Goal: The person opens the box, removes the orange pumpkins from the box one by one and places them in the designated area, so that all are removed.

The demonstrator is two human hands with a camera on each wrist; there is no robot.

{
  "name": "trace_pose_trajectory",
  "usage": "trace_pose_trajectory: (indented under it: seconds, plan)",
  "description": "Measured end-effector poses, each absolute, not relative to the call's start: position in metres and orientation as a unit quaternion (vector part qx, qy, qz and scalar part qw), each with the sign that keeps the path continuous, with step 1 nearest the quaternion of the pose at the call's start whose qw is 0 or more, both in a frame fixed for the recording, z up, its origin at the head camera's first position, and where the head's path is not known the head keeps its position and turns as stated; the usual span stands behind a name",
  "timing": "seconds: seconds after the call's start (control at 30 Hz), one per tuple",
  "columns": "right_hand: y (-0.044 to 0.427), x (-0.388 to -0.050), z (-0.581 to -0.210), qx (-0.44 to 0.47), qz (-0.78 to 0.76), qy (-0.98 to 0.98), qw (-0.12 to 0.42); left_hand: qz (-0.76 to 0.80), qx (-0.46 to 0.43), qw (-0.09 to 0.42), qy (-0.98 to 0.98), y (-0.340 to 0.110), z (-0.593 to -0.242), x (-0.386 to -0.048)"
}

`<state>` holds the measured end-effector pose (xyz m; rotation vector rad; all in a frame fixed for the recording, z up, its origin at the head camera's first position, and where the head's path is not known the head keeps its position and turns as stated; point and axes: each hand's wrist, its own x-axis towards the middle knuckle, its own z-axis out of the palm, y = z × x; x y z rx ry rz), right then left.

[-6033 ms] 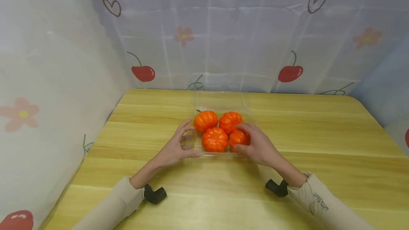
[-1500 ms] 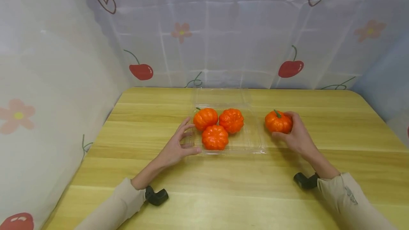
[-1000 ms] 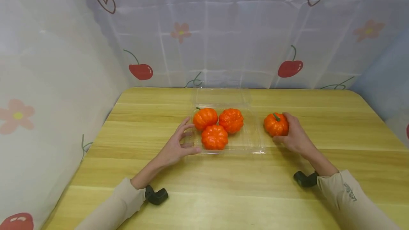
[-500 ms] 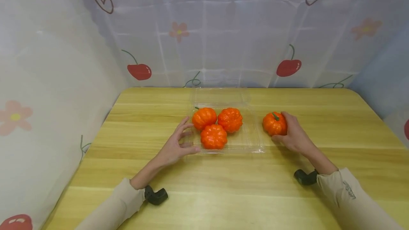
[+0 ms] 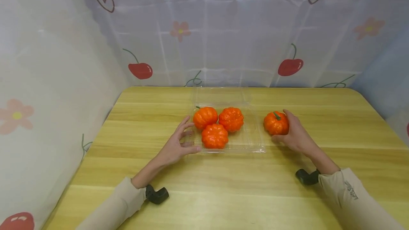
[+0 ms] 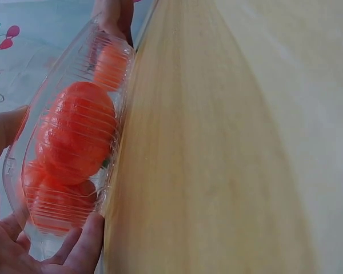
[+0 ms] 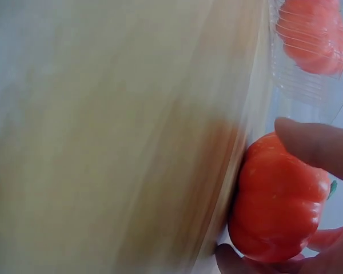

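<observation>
A clear plastic clamshell container, its lid folded back, stands on the table with three small orange pumpkins in it: back left, back right and front. My left hand holds the container at its left end, thumb by the front rim and fingers along the side, as the left wrist view also shows. To the right of the container, another small pumpkin with a green stem sits on the table. My right hand grips it from the right, with the thumb on one side and fingers on the other.
The wooden table carries everything. A printed sheet with cherries and flowers hangs behind it, and another white sheet runs along the left. A dark wrist-worn device sticks out at each sleeve.
Six seconds ago my right hand gripped this pumpkin inside the container; by 1.5 seconds ago it was out at the right. Since then it has shifted slightly. My left hand stays put.
</observation>
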<state>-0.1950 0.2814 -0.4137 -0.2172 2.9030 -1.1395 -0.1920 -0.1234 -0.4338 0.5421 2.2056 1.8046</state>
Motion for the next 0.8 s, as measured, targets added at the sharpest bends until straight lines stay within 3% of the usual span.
trace_pose_trajectory:
  seconds: [0.27, 0.63, 0.8]
  plan:
    - [0.284, -0.187, -0.402, -0.063, -0.355, 0.933, 0.011, 0.620, 0.187, 0.118, 0.753, -0.123, -0.432, -0.190]
    - [0.260, -0.152, -0.384, -0.099, -0.413, 0.899, -0.107, 0.615, 0.184, 0.118, 0.757, -0.123, -0.434, -0.191]
    - [0.240, -0.142, -0.380, -0.125, -0.431, 0.886, -0.120, 0.618, 0.183, 0.119, 0.756, -0.123, -0.435, -0.191]
